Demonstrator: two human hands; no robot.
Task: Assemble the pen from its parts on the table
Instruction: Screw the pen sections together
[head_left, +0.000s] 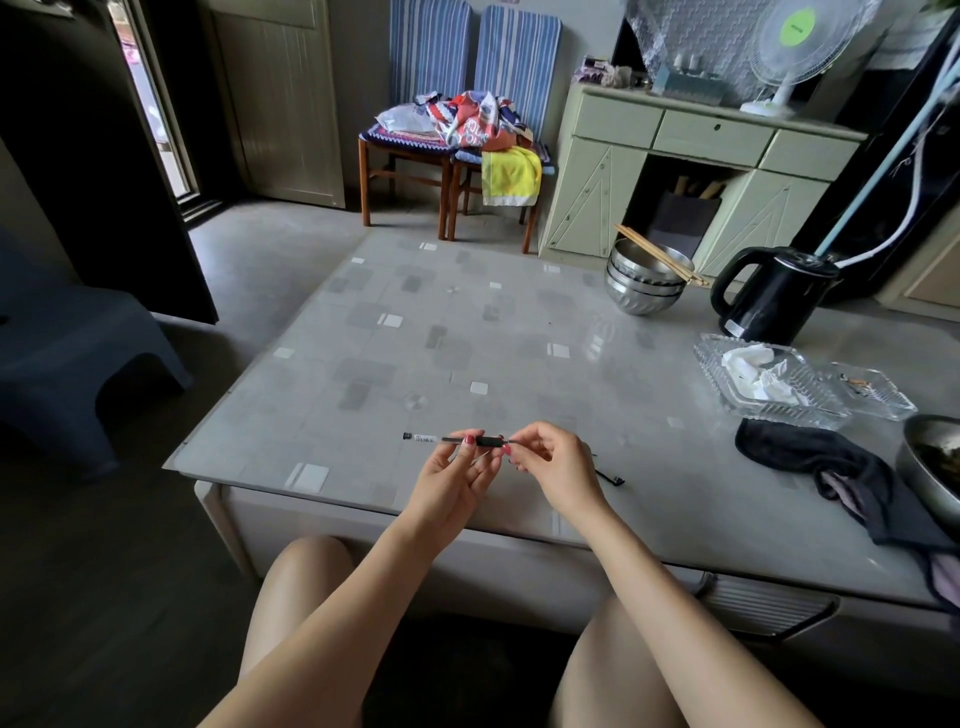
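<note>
A thin pen barrel (426, 439) with a black end cap and a white label lies level in the air above the table's near edge. My left hand (457, 478) pinches it around its middle, next to the black grip section (491, 442). My right hand (553, 465) pinches the pen's right end at the tip, fingers closed on it. A small black pen part (613, 478), thin and bent, lies on the table just right of my right hand.
The grey patterned table (467, 338) carries stacked steel bowls (644, 291) with chopsticks, a black kettle (774, 296), glass dishes (769, 384) with tissue, a dark cloth (841, 467) and a metal bowl (935, 467) at the right. A dark stool (78, 364) stands left.
</note>
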